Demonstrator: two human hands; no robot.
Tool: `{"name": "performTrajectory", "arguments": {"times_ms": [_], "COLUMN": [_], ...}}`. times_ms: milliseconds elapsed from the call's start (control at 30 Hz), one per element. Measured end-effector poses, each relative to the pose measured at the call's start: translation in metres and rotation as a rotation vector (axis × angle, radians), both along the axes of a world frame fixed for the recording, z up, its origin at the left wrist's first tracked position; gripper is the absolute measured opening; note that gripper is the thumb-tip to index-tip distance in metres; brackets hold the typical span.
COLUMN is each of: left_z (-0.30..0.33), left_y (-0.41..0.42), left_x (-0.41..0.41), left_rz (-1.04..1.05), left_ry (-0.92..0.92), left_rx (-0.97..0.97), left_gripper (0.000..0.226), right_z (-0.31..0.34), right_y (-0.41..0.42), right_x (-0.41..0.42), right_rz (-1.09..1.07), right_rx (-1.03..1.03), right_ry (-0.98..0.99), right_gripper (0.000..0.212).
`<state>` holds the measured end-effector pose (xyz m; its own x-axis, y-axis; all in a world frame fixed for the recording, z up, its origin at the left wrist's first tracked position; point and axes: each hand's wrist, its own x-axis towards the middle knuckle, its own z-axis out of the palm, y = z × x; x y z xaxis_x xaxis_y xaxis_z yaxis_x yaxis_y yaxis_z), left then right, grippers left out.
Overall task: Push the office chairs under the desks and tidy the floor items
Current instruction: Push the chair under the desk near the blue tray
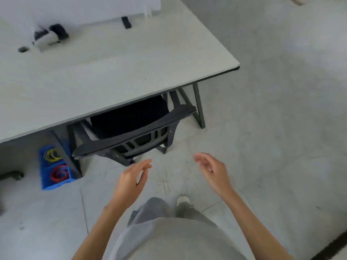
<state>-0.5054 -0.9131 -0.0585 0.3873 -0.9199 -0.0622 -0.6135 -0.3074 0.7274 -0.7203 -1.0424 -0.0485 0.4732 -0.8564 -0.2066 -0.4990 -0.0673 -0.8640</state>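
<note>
A black office chair point(131, 136) stands tucked under the white desk point(105, 72), with its seat beneath the top and its backrest just outside the front edge. My left hand point(131, 179) hovers open a little in front of the backrest, touching nothing. My right hand point(214, 171) is also open and empty, over the bare floor to the right of the chair. A blue bin point(56, 182) holding yellow and red cable coils sits on the floor under the desk, left of the chair.
The desk's dark metal leg point(199, 106) stands at the right corner. A black and white device point(48, 35) lies on the desk at the back left. Another chair's caster point(16, 175) shows at the far left. Grey concrete floor point(281, 128) stretches to the right.
</note>
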Motion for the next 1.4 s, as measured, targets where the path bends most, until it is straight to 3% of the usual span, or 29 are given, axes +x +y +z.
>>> {"name": "performTrajectory", "arguments": {"times_ms": [200,300,367,433,533,800,1000,1267,1400], "left_z": [0.006,-0.012,-0.025,-0.030,-0.028,-0.031,-0.030,-0.031,-0.033], "left_y": [-0.023,-0.043,-0.053,-0.063,-0.074,-0.068,-0.047,-0.044,-0.035], "left_x": [0.038,0.069,0.082,0.091,0.103,0.086,0.072,0.014,-0.019], "left_rz": [0.176,0.173,0.133,0.118,0.080,0.184,0.199,0.180,0.203], "left_ry": [-0.427,-0.558,-0.592,-0.625,-0.666,-0.573,-0.584,-0.650,-0.661], "left_rx": [0.005,0.199,0.336,0.381,0.408,0.349,0.323,0.297,0.326], "left_gripper": [0.040,0.050,0.045,0.030,0.023,0.024,0.018,0.032,0.040], "right_z": [0.023,0.009,-0.012,-0.030,-0.048,-0.059,-0.059,-0.067,-0.070], "right_y": [-0.106,-0.133,-0.145,-0.153,-0.163,-0.166,-0.146,-0.184,-0.178], "right_x": [0.096,0.134,0.144,0.147,0.143,0.129,0.116,0.091,0.075], "right_rz": [0.523,0.809,0.915,0.901,0.819,0.776,0.760,0.890,0.867], "right_rx": [-0.563,-0.637,-0.638,-0.700,-0.787,-0.779,-0.835,-0.938,-0.930], "right_ry": [0.176,0.392,0.593,0.635,0.544,0.581,0.469,0.308,0.336], "right_gripper": [0.039,0.050,0.051,0.042,0.026,0.019,0.024,0.021,0.015]}}
